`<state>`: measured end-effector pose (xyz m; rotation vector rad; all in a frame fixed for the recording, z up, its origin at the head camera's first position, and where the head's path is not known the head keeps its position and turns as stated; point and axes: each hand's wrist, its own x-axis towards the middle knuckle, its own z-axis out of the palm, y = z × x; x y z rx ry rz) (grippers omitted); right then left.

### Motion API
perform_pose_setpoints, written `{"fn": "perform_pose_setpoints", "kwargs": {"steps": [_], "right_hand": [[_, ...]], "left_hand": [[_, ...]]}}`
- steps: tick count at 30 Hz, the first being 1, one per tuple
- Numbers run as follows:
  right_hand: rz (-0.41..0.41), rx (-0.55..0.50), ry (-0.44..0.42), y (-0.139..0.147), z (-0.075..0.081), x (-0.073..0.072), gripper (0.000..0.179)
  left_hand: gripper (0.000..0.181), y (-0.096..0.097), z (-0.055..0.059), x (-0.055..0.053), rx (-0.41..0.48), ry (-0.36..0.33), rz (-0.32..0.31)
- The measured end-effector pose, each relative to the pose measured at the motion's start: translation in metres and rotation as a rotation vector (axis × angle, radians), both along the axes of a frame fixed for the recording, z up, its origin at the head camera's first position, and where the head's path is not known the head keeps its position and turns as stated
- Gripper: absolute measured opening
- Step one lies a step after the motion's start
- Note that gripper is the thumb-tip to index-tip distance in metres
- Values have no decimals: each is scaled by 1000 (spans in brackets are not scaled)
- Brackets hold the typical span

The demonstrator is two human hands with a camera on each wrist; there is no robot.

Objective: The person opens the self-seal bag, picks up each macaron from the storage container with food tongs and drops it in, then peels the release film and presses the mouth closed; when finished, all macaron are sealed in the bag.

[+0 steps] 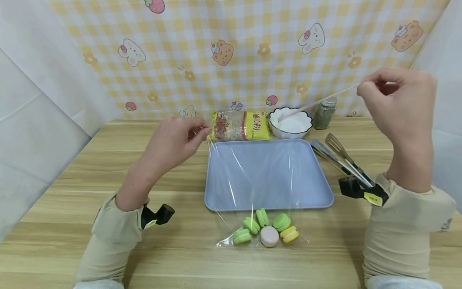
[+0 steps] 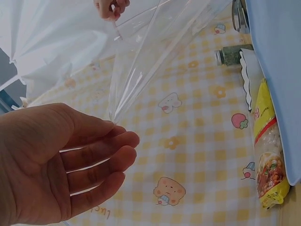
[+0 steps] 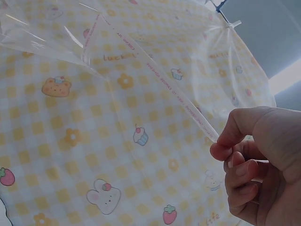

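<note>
A clear plastic bag (image 1: 231, 186) hangs upright in front of me, its bottom on the table. Inside lie several green macarons (image 1: 262, 217), a yellow macaron (image 1: 289, 234) and a pale lilac macaron (image 1: 269, 236). My left hand (image 1: 173, 140) pinches the bag's upper left corner between thumb and index finger; the left wrist view shows the film gathered there. Raised at the right, my right hand (image 1: 406, 104) pinches the end of a narrow printed strip (image 3: 169, 87) between thumb and index finger. The strip slants down from it toward the bag's top.
Behind the bag lies a light blue tray (image 1: 323, 198). Farther back are a yellow food packet (image 1: 258, 125), a white scalloped bowl (image 1: 290, 128) and a glass jar (image 1: 325, 113) of dried herbs. Metal tongs (image 1: 333, 154) and a slotted utensil (image 1: 337, 146) lie right of the tray.
</note>
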<state>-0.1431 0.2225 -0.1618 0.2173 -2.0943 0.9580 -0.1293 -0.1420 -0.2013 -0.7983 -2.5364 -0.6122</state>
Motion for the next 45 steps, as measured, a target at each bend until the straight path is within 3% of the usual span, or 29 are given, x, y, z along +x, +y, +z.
{"fn": "perform_pose_setpoints", "kwargs": {"steps": [12, 25, 45], "right_hand": [[-19, -9, 16, 0, 1, 1, 25], [-51, -4, 6, 3, 1, -1, 37], [-71, -20, 22, 1, 2, -1, 26]], "left_hand": [[13, 0, 0, 0, -8, -9, 5], [13, 2, 1, 0, -22, -28, 28], [13, 2, 0, -1, -28, -23, 35]]}}
